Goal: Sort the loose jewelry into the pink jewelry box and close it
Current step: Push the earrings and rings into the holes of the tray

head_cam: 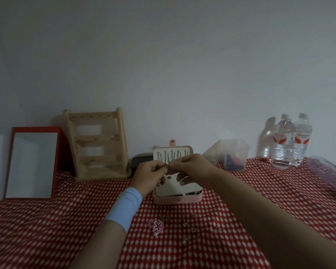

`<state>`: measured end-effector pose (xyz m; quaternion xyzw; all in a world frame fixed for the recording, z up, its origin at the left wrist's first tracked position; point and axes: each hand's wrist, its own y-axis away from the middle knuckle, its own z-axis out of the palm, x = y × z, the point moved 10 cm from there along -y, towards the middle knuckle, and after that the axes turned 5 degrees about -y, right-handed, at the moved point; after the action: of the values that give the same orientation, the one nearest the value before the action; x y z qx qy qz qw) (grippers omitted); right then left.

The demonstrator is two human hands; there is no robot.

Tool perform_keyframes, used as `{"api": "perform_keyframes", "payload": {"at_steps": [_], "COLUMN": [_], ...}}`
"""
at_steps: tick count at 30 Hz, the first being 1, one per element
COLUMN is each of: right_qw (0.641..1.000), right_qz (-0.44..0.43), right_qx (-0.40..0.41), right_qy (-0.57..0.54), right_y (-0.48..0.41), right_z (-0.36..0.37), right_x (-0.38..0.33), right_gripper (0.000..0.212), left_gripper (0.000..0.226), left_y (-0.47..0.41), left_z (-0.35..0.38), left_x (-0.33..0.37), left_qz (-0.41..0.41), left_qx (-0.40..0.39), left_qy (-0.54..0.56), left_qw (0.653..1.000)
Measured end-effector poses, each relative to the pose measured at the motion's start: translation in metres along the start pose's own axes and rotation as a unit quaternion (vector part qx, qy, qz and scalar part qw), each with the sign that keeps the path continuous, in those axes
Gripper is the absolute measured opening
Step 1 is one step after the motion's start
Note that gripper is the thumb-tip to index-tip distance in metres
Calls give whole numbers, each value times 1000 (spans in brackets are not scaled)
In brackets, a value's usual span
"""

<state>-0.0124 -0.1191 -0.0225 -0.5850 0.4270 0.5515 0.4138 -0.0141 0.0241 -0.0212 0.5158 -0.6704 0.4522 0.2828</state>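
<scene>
Both hands meet just above the open pink jewelry box (177, 199), fingertips touching. The left hand (149, 173) and right hand (190, 167) have their fingers curled tight, pinching a small piece (166, 166) between them; it is too small to identify. The box's perforated panel (175, 189) lies directly beneath the fingers, so the coming move is likely a short drop straight down, with both hands equally near. The lid (173, 151) stands upright behind the knuckles, with thin chains hanging in it. The remaining loose jewelry, a pink flower piece (158, 225) and several small charms (186, 229), lies on the checked tablecloth (47, 220) on the person's side of the box. The 2 water bottles (283, 140) carry red-orange labels whose writing is unreadable.
</scene>
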Motion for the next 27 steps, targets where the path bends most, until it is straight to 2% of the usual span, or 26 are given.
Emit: {"api": "perform_keyframes", "payload": {"at_steps": [9,14,21,23,24,27], "right_qw": [996,996,997,996,992,948], "right_qz": [74,57,55,50,42,11], "right_qx": [14,38,39,61,75,79], "right_qy": [-58,-57,-24,29,92,309], "right_y": [-22,-31,-38,-42,-45,-51], "right_z": [5,1,-1,-7,-11,-13], "right_x": [7,13,28,28,26,18], "right_gripper": [11,21,11,15,16,18], "left_gripper": [12,14,14,14,14,19], "left_y": [-17,-22,-21,-23,-24,-28], "left_z": [-12,-11,-3,-1,-1,4], "left_x": [1,-13,-30,-33,-35,-50], "left_qz": [85,95,122,124,123,115], "left_qx": [65,101,118,96,88,65], "left_qy": [-69,-40,-6,-7,-16,-95], "left_qw": [992,990,985,988,988,987]}}
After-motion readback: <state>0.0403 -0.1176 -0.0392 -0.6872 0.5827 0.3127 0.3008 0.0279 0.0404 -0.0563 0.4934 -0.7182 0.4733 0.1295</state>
